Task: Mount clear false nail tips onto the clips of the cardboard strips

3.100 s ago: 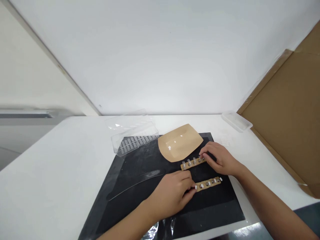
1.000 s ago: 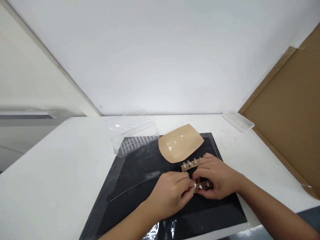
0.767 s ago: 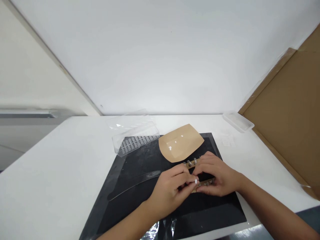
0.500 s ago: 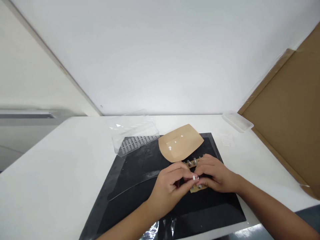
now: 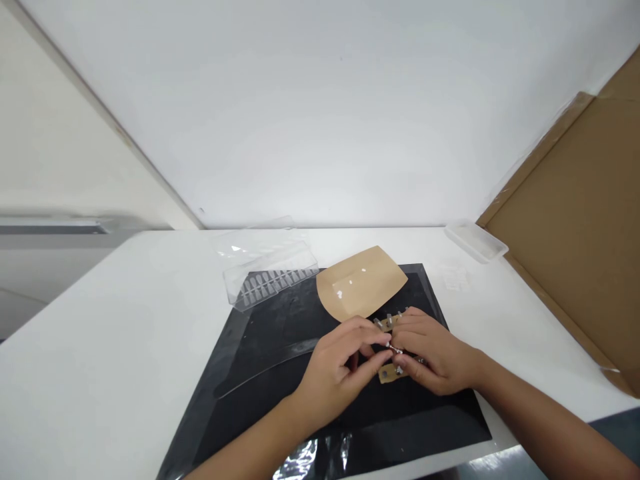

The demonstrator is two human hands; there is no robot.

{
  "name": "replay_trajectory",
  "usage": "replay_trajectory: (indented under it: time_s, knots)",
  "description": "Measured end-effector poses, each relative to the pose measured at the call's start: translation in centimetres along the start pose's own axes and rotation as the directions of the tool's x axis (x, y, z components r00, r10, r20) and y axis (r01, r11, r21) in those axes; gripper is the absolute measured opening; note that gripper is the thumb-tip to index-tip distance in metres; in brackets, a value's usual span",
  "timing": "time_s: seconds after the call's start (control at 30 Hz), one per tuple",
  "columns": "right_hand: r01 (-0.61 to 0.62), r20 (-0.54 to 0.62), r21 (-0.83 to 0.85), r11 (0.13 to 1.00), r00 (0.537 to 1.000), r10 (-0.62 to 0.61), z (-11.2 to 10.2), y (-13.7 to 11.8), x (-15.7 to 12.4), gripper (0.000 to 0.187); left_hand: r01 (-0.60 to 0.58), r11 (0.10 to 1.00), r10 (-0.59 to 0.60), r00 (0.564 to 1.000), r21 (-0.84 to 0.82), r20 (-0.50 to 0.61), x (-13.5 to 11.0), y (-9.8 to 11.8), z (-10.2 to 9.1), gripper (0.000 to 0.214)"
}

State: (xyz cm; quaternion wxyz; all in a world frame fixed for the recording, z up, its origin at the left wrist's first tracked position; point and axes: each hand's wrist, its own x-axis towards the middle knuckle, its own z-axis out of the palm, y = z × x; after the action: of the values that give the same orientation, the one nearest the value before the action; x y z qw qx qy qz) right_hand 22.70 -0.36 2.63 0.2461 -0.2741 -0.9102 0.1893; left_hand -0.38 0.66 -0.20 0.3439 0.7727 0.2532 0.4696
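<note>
My left hand point(image 5: 345, 360) is closed in a pinch, thumb and index finger around a small white piece point(image 5: 387, 345) whose kind I cannot make out. Just opposite, my right hand point(image 5: 431, 350) has its fingers bent together, with a tiny shiny bit at the fingertips that is mostly hidden. The two sets of fingertips almost touch. Behind and below them lie tan strips, the upper strip point(image 5: 387, 324) carrying several small upright clear nail tips and the lower strip point(image 5: 393, 372) showing small metallic bits. My right hand covers much of both strips.
A brown paper tray point(image 5: 373, 267) with a few white bits lies beyond my hands on the black mat point(image 5: 280, 373). To its left is a clear plastic box point(image 5: 235, 283) with rows of nail tips. A translucent tray point(image 5: 475, 241) stands near the cardboard point(image 5: 575, 220) at right.
My fingertips have parted slightly. The left hand has tilted the white piece, and the right thumb has dropped a little, baring more of the lower strip.
</note>
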Motion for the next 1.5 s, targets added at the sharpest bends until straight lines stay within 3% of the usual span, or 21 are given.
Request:
replay_trajectory:
  time_s: [0.3,0.57,0.87,1.07,1.5]
  knots:
    - [-0.033,0.028,0.051,0.998,0.999,0.031,-0.2,0.2,-0.3,0.021,-0.082,0.996,0.08,0.996,0.034,0.051,0.3,0.3,-0.4,0.01]
    - [-0.033,0.033,0.087,0.996,0.999,0.03,-0.3,0.1,-0.2,0.026,-0.07,0.997,0.068,0.996,0.039,0.058,0.2,0.6,-0.3,0.009]
    - [0.04,-0.058,-0.071,0.997,0.997,-0.045,0.1,0.0,0.0,0.021,-0.111,0.99,0.115,0.992,0.09,-0.041,0.2,0.7,0.0,0.011]
    - [0.015,-0.143,-0.156,0.988,0.989,-0.037,0.4,0.0,-0.2,0.018,-0.096,0.99,0.105,0.991,0.107,-0.085,0.1,0.8,0.1,0.018]
    - [-0.066,-0.092,0.03,0.997,0.993,0.068,0.9,-0.6,-0.1,0.023,-0.039,0.997,0.045,0.994,0.067,-0.098,0.5,1.3,-0.1,0.014]
